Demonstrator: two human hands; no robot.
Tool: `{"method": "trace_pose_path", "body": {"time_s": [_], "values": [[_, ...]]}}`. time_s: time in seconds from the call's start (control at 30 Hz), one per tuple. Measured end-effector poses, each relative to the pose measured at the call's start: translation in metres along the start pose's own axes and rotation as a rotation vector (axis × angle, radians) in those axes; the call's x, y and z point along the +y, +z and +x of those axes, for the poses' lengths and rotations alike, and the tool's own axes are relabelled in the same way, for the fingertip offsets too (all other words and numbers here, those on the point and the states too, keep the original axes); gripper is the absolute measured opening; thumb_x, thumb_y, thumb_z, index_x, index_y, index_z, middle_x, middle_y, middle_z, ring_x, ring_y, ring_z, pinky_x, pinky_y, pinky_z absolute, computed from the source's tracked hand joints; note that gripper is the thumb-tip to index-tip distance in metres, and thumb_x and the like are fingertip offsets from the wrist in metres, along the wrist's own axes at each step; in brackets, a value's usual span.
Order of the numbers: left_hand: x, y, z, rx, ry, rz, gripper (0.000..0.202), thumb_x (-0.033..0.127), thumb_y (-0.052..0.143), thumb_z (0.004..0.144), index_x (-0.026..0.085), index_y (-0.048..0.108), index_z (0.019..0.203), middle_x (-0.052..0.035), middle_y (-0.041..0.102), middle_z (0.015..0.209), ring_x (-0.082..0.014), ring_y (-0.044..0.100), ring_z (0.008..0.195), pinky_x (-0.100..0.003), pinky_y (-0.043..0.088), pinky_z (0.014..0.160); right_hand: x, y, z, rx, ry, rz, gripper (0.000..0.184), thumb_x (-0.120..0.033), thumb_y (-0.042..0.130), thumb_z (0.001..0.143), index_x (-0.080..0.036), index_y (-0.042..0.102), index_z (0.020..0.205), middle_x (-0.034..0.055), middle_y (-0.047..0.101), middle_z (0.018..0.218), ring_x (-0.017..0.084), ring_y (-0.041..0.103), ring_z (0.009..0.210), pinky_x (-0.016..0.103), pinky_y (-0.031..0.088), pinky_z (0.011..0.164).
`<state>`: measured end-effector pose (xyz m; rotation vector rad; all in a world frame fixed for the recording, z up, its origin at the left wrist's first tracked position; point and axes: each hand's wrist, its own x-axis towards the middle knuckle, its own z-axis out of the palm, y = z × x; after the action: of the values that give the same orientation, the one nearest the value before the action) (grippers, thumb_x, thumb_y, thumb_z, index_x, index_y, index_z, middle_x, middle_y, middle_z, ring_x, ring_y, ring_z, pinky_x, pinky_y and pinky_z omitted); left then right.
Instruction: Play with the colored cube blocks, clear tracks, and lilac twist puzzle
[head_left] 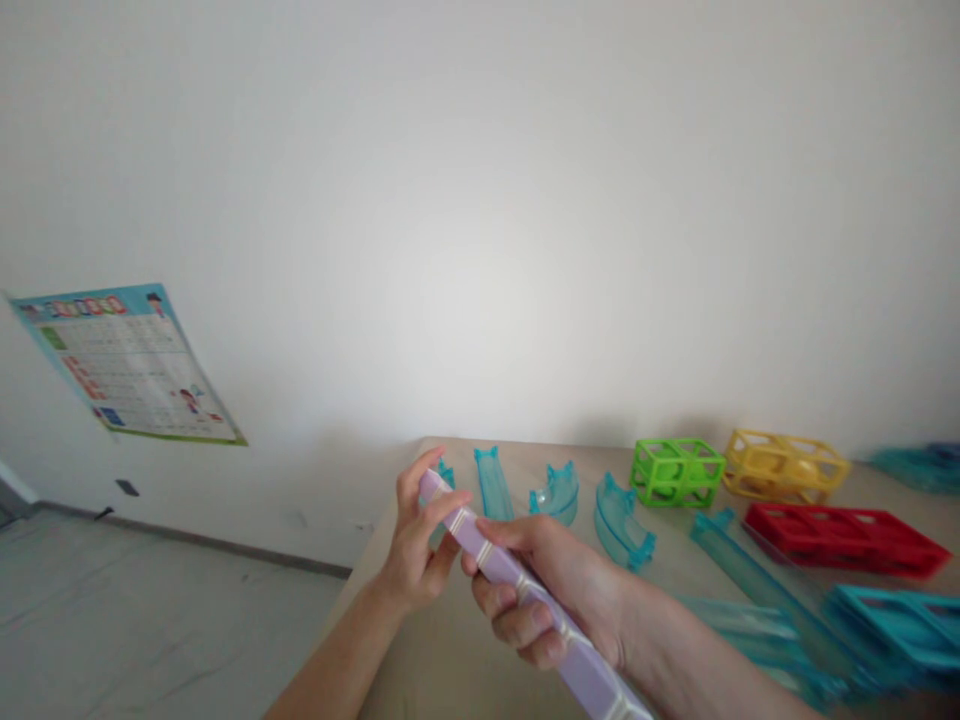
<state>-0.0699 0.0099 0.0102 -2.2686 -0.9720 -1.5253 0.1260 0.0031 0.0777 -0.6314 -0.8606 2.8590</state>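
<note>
Both hands are gripping one lilac strip above the bench.

The right hand (551,590) is closing its fingers round the middle of the lilac strip (517,585), steadying it aslant toward 10 o'clock, while the left hand (420,545) is pinching the far tip, thumb and fingers half curled. At 2 o'clock, blue track pieces (559,492), green frame (677,471) and red frame (844,538) are lying spread, apparently within easy reach, on the bench (450,650).

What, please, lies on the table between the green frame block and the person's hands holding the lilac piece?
In the head view, two curved clear-blue track pieces lie between the green frame block and the hands.
</note>
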Motion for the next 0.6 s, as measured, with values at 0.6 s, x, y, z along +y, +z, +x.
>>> {"method": "trace_pose_path", "body": {"time_s": [0.6], "values": [[0.02, 0.025, 0.001, 0.097, -1.024, -1.419, 0.029, 0.035, 0.08, 0.066, 0.014, 0.067, 0.081, -0.0023, 0.067, 0.07, -0.0116, 0.061, 0.061, -0.022, 0.048, 0.06, 0.01, 0.004, 0.007, 0.695, -0.272, -1.062, 0.037, -0.045, 0.048, 0.085, -0.019, 0.046, 0.058, -0.0031, 0.047, 0.04, 0.01, 0.048, 0.03, 0.017, 0.035, 0.027]]}}
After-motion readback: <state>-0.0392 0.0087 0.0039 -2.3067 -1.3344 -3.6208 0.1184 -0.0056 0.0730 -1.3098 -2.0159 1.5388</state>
